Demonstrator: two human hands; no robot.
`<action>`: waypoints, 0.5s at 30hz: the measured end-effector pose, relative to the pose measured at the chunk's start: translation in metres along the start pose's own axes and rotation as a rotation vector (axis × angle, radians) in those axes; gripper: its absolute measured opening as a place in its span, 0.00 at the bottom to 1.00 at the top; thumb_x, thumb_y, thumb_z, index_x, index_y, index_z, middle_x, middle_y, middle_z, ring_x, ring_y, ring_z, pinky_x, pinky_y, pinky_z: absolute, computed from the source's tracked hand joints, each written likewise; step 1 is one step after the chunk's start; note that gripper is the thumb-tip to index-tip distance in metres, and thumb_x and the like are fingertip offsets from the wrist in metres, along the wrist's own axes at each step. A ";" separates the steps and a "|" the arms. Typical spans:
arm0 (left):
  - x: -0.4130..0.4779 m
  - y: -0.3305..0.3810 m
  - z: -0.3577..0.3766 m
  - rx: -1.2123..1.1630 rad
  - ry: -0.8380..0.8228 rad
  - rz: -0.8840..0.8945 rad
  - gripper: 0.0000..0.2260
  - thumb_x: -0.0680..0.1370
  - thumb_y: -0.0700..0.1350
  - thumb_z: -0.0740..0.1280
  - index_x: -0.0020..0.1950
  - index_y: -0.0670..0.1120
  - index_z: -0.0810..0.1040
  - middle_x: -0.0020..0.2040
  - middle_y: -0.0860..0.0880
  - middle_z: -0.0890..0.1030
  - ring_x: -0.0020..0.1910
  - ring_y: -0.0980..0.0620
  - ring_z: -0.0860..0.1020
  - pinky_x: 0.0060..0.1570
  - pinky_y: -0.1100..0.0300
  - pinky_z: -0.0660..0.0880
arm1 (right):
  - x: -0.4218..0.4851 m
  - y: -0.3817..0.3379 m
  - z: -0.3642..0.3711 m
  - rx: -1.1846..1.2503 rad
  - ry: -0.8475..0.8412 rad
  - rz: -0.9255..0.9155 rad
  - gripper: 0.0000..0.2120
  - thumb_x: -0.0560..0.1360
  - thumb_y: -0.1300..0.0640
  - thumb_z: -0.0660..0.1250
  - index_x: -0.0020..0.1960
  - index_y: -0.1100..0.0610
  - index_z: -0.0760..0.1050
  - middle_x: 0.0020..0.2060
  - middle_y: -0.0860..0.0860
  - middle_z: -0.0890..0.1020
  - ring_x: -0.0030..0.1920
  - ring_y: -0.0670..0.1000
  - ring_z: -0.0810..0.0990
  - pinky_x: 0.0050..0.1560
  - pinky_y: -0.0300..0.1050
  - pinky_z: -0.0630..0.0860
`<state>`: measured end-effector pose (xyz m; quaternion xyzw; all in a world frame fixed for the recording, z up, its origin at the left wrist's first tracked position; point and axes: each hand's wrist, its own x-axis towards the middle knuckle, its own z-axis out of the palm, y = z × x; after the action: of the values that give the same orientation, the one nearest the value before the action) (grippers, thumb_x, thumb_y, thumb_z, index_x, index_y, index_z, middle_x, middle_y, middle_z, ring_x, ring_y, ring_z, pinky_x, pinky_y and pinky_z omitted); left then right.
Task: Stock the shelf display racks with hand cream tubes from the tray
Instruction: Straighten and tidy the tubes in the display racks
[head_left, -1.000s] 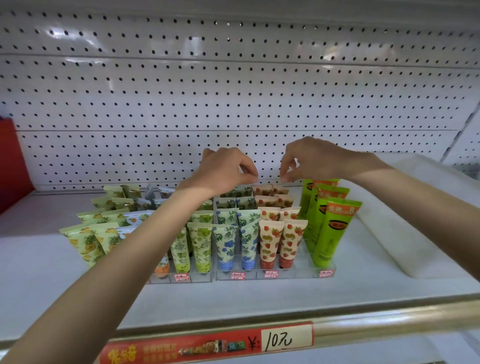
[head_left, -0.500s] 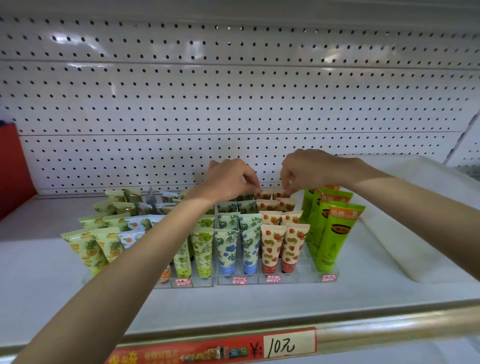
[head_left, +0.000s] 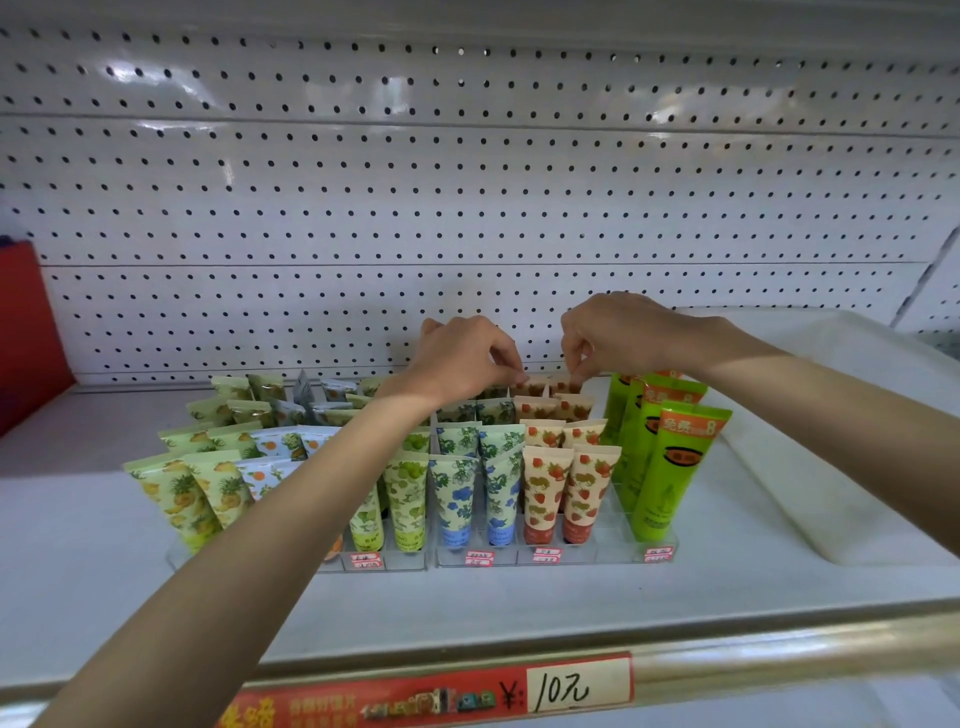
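The left hand (head_left: 467, 358) and right hand (head_left: 618, 332) each pinch the top of a strawberry tube (head_left: 530, 387) in the back row of the rack (head_left: 597, 553). Best to lower both straight down, cap first, until seated upright, then let go.

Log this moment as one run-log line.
left hand: pinches left rear strawberry tube | right hand: pinches right rear strawberry tube | where: back row of clear rack

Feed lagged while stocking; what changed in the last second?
The left hand and right hand dropped slightly onto the back strawberry tubes and now pinch their top edges. The racks, other tubes and shelf stayed put.
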<state>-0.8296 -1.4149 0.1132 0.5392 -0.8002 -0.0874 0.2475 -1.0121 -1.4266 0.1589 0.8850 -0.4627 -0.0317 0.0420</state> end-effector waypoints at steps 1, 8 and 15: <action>0.000 0.000 0.000 0.000 0.000 0.001 0.08 0.72 0.56 0.70 0.45 0.53 0.82 0.40 0.59 0.78 0.44 0.57 0.72 0.53 0.56 0.56 | 0.000 0.000 0.000 -0.003 -0.001 -0.004 0.06 0.72 0.52 0.71 0.46 0.53 0.80 0.35 0.40 0.68 0.43 0.45 0.68 0.44 0.40 0.60; 0.000 0.001 0.001 0.014 -0.013 -0.003 0.08 0.72 0.56 0.69 0.46 0.53 0.82 0.39 0.60 0.77 0.43 0.58 0.71 0.54 0.56 0.56 | 0.001 -0.001 0.000 -0.005 -0.007 0.012 0.07 0.72 0.50 0.70 0.48 0.51 0.81 0.37 0.41 0.68 0.44 0.46 0.69 0.43 0.41 0.62; -0.005 0.005 -0.007 0.016 0.053 0.018 0.06 0.72 0.56 0.69 0.42 0.56 0.81 0.40 0.60 0.77 0.45 0.57 0.74 0.52 0.57 0.56 | -0.002 0.003 -0.008 0.115 0.068 0.039 0.06 0.71 0.50 0.72 0.46 0.51 0.81 0.43 0.48 0.75 0.46 0.49 0.73 0.36 0.37 0.63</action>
<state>-0.8285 -1.4071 0.1198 0.5361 -0.7989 -0.0643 0.2652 -1.0148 -1.4261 0.1668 0.8773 -0.4792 0.0261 0.0073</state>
